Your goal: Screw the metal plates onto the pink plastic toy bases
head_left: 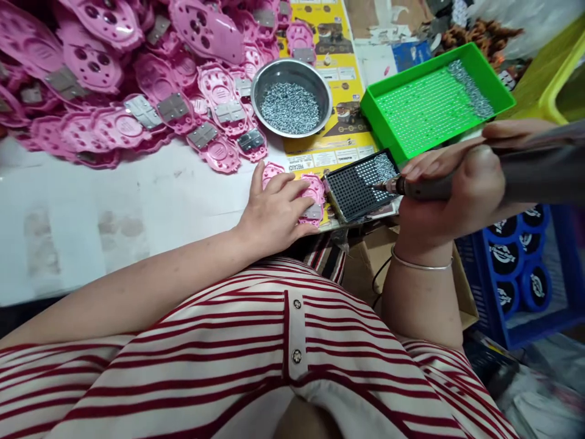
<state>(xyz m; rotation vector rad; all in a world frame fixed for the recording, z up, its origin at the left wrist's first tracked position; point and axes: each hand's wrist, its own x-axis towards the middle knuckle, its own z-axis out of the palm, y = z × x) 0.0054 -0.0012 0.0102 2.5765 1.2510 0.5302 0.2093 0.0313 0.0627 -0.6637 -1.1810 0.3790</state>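
My right hand (439, 189) is wrapped round a dark electric screwdriver (429, 188), held nearly level. Its tip is over a black perforated screw tray (354, 192), where screws fill the holes on the right part and a loose heap lies in the far right corner. Whether the tip touches a screw I cannot tell. With fingers spread, my left hand (276, 210) rests on pink plastic casings at the table's front edge. One pink casing (313, 198) with a metal plate shows beyond the fingertips, partly covered by them.
Many pink casings (169, 103) are piled at the back left. A steel bowl (327, 116) of small screws stands in the middle. Behind the screw tray is a green perforated tray (388, 131) with screws. A blue crate (530, 335) holds round black-and-blue pieces below right.
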